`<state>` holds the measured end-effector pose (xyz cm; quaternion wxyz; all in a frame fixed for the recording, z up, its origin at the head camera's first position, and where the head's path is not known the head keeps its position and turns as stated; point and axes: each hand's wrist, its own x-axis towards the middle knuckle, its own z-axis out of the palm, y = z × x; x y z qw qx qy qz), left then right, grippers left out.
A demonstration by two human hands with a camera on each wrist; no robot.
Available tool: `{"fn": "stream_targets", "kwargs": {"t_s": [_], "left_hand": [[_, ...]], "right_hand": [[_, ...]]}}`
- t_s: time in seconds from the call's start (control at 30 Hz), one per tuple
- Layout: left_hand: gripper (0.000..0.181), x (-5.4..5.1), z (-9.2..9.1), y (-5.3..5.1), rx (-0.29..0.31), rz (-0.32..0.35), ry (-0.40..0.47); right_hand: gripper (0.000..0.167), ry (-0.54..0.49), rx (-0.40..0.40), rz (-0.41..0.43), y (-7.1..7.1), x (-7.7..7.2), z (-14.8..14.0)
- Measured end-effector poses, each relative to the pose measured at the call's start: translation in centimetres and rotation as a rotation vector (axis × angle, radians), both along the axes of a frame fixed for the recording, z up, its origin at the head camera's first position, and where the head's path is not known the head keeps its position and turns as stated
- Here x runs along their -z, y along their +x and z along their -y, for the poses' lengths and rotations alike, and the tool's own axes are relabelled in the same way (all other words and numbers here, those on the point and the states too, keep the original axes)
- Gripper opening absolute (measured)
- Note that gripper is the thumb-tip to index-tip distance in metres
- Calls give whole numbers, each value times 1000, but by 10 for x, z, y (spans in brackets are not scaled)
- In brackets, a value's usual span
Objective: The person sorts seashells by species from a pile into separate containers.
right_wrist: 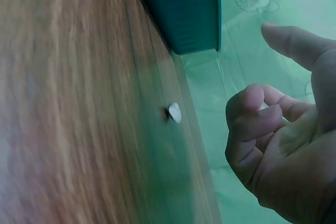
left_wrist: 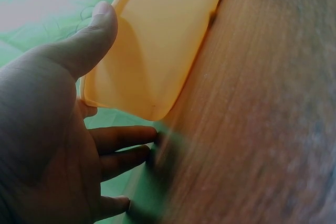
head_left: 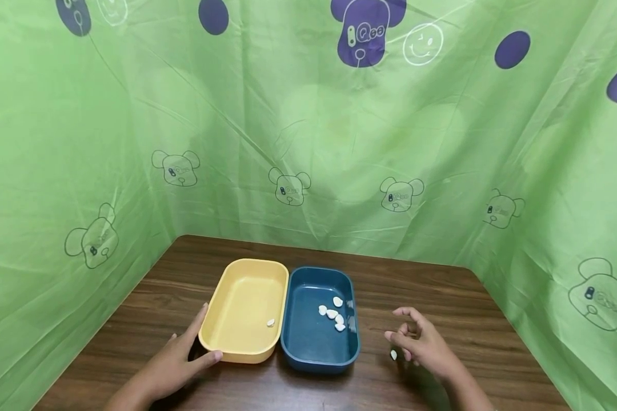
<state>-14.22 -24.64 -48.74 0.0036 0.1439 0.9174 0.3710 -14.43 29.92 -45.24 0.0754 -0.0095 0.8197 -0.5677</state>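
Observation:
My left hand [head_left: 172, 365] lies at the near left corner of a yellow tray [head_left: 221, 355], thumb against its near end and forefinger along its left side. In the left wrist view the other fingers [left_wrist: 123, 139] stretch out beneath the tray, apart from it. One small white shell-like piece [head_left: 271, 323] lies in the yellow tray. Several similar white pieces [head_left: 331, 314] lie in the right half of a blue tray [head_left: 308, 348]. To the right of that, my right hand [head_left: 421, 342] hovers with loosely bent fingers, holding nothing. Just below its thumb a single white piece [right_wrist: 175, 113] rests on the table.
Both trays stand side by side on a dark wooden table [head_left: 411, 285], their long sides almost touching. A green curtain [head_left: 339, 125] printed with bear heads and purple spots hangs behind the table and along both sides.

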Motion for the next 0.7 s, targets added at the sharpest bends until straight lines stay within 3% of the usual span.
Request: {"fn": "stream_targets", "kwargs": {"t_s": [0.7], "left_hand": [[110, -1, 1, -1, -5, 1, -7]], "right_hand": [[46, 145, -146, -29, -9, 32, -25]]}}
